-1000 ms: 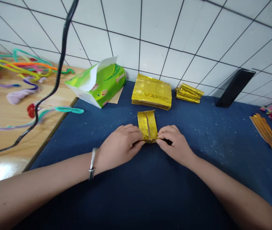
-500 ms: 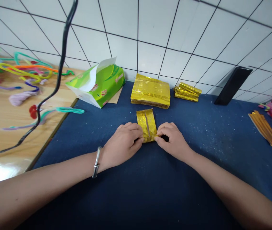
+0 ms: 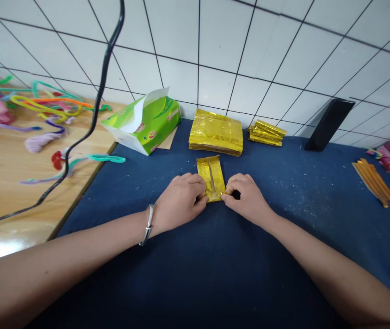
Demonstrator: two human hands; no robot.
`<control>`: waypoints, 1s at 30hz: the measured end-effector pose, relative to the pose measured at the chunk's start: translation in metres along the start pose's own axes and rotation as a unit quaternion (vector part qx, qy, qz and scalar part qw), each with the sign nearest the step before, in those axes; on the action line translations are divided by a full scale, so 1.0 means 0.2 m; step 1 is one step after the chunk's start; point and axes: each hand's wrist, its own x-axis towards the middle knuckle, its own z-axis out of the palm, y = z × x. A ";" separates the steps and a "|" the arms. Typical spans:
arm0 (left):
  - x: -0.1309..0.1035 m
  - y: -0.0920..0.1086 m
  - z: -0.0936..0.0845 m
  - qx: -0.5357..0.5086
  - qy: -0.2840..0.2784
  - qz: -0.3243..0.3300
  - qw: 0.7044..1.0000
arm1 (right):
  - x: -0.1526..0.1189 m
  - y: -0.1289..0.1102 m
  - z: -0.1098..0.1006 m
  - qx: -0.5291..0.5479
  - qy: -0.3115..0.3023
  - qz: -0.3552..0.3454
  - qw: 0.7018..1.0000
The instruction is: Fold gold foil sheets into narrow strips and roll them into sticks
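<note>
A small folded sheet of gold foil paper (image 3: 217, 176) lies on the dark blue cloth, its two sides turned in so that a narrow slit runs down the middle. My left hand (image 3: 184, 198) pinches its near left corner, with fingers curled and the thumb low. At the near right corner, my right hand (image 3: 246, 195) grips the paper between thumb and forefinger. Just behind it sits a thick stack of gold foil paper (image 3: 216, 131). A few rolled gold pieces (image 3: 267, 133) lie to the right of that stack.
A green tissue pack (image 3: 152, 122) stands at the back left. A black slab-like object (image 3: 329, 124) leans on the tiled wall. Flat brownish-gold strips (image 3: 376, 182) lie far right. Colourful pipe cleaners (image 3: 49, 107) cover the wooden table, and a black cable (image 3: 103, 82) hangs in front.
The near edge of the gold paper, a raised fold before, now looks flatter. Both hands keep their pinch at the corners. The whole view has shifted slightly.
</note>
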 end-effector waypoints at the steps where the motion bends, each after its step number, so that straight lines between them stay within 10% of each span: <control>1: 0.00 0.00 0.00 0.001 -0.002 -0.001 1.000 | 0.00 0.00 0.00 0.003 0.000 0.000 1.000; 30: -0.03 0.03 -0.04 0.005 0.023 0.046 0.999 | 0.00 0.02 -0.02 0.009 -0.022 0.015 1.000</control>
